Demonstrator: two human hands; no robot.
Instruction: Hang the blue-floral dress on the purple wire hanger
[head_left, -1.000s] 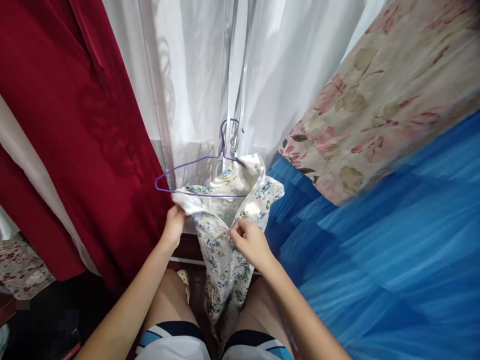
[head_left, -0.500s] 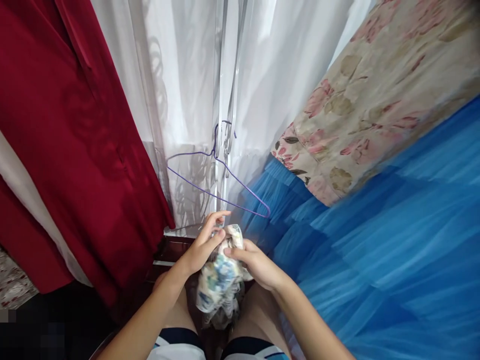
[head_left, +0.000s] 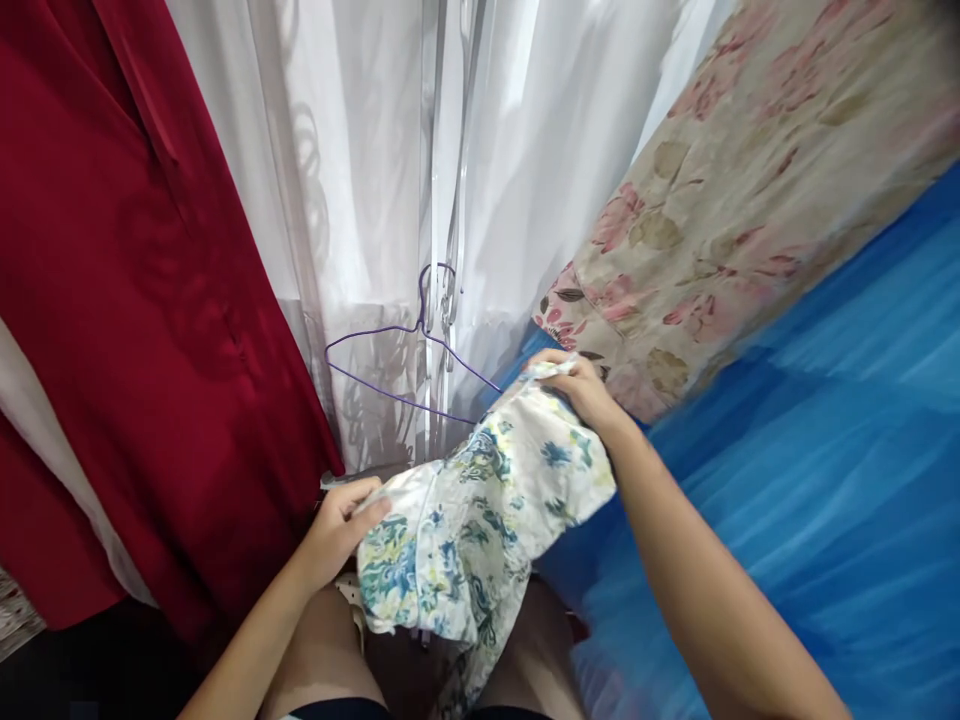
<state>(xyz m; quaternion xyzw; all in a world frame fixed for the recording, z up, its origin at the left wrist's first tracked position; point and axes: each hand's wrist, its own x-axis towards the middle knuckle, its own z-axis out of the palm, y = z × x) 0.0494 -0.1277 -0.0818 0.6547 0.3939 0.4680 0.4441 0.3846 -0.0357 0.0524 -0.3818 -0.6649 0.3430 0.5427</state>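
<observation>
A white garment (head_left: pixel 487 500) with a blue, green and yellow floral print is stretched between my hands above my lap. At its left upper corner, my left hand (head_left: pixel 339 528) pinches the edge between thumb and fingers. My right hand (head_left: pixel 574 390) grips the upper right edge, higher up. The lower part of the cloth hangs down between my legs. Just beyond it, a purple wire hanger (head_left: pixel 371 388) hangs by its hook, and its right end is hidden behind the garment and my right hand.
White curtains (head_left: pixel 360 180) and white straps (head_left: pixel 442 150) hang in front. To the left is a long red cloth (head_left: pixel 172 330). On the right hang a beige floral cloth (head_left: pixel 697 250) and a blue tulle skirt (head_left: pixel 787 480).
The bunched garment has been spread out. My right hand moved up and to the right with its edge, while my left hand moved left and slightly down.
</observation>
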